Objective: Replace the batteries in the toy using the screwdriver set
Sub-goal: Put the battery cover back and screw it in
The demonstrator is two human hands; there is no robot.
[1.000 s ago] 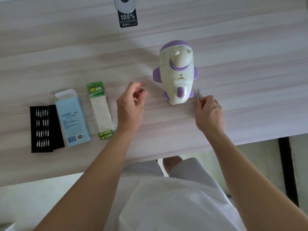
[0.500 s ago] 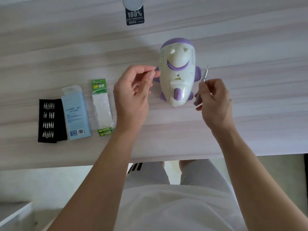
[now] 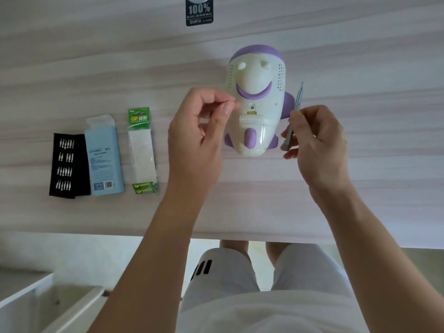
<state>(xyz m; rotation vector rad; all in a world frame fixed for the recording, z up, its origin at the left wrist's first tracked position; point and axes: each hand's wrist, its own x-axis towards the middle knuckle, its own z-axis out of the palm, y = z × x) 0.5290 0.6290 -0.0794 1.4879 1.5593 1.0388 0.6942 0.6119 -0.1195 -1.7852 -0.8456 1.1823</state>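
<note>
1. The toy (image 3: pixel 255 104), a white body with purple cap, fins and smile, lies flat on the pale wood-grain tabletop (image 3: pixel 360 183), its purple cap pointing away from the person.
2. A small tab (image 3: pixel 252 108) with a round hole sits at the middle of the toy's body, just above a white panel with a purple oval.
3. The right hand (image 3: pixel 317 143) is just beside the toy's right fin, fingers curled round a slim grey screwdriver (image 3: pixel 298 98), whose thin tip points up and away from the person.
4. The screwdriver is held off the tabletop and its tip is not touching the toy.
5. The left hand (image 3: pixel 197 135) hovers at the toy's left side with thumb and forefinger pressed tip to tip; those fingertips (image 3: pixel 228 108) are close against the toy's edge. From where I stand I cannot tell whether anything tiny is pinched between them.
6. Off to the left, well apart from the toy, three things lie side by side: a green-headed battery pack (image 3: pixel 143 150), a pale blue box (image 3: pixel 104 155), and a black bit holder (image 3: pixel 66 164) with rows of small metal bits.
7. A black tag (image 3: pixel 199 13) reading "100%" sits at the far edge of the tabletop.
</note>
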